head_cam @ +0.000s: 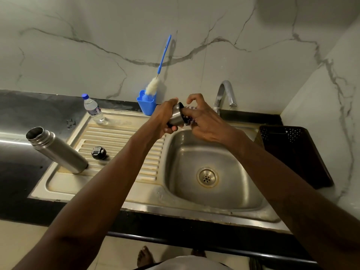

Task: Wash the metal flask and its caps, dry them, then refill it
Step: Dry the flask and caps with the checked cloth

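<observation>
Closest in, the person's two bare forearms reach out from below and meet over the back rim of the sink (pixel 224 193). The left hand (pixel 165 117) has its fingers and thumb wrapped right round the steel outer cap (pixel 176 114), tipping its open mouth to the right. The right hand (pixel 204 119) comes in wrist-high: thumb and forefinger arch up free, while the lower fingers curl into the cap's mouth against a purple pad (pixel 190 111). Whether they clamp that pad or only press it, one cannot tell.

Over on the left of the ribbed drainboard (pixel 124 137) stands the metal flask (pixel 58 151), mouth open, with the black inner cap (pixel 99 152) just beside it. A plastic water bottle (pixel 93 110) waits at the back corner. A bottle brush (pixel 155 82) stands in a blue holder (pixel 147 103) near the left hand. The tap (pixel 224 94) curves just behind the right hand, and a black basket (pixel 292 152) sits on the counter at the right.
</observation>
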A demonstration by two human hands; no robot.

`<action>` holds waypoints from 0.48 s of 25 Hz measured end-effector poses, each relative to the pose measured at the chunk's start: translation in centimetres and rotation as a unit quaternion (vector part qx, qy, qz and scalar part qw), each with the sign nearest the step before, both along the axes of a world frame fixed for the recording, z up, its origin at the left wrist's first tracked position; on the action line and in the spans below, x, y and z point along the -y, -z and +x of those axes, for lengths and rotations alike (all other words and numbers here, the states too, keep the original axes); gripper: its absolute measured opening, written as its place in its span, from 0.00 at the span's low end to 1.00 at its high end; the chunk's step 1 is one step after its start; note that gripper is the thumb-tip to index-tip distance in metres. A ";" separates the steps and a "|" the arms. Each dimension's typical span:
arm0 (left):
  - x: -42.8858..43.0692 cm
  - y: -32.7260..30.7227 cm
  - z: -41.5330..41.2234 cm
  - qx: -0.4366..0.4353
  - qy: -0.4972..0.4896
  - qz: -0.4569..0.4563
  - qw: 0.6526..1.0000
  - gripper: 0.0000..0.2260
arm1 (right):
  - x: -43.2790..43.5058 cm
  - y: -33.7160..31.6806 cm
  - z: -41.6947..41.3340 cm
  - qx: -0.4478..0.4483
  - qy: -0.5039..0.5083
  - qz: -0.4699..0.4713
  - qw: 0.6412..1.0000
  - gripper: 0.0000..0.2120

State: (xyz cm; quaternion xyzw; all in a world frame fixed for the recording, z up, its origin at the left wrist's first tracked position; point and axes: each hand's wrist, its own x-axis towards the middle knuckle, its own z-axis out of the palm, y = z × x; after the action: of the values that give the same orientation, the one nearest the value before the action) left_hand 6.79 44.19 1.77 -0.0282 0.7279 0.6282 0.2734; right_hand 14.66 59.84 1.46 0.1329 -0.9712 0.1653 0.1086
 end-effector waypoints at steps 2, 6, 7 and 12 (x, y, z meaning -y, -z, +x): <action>0.3 0.0 -0.3 0.029 0.022 -0.045 0.998 0.20 | -0.1 0.5 0.4 -0.012 -0.009 -0.028 0.999 0.26; 0.9 0.6 -0.2 0.068 0.053 0.017 0.996 0.18 | 0.4 0.9 0.9 -0.130 0.026 -0.246 0.960 0.28; 0.7 0.9 0.2 0.063 0.032 0.049 0.996 0.18 | 0.4 1.0 0.6 -0.156 0.024 -0.248 0.956 0.25; -0.6 1.2 1.5 -0.014 -0.051 0.109 0.993 0.15 | -0.1 1.6 0.2 -0.113 0.009 -0.205 0.972 0.21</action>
State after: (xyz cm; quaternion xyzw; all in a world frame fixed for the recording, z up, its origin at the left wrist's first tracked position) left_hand 8.25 44.76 0.60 -0.0262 0.6563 0.7173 0.2326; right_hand 14.86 59.89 -0.09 0.1172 -0.8992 0.3438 0.2438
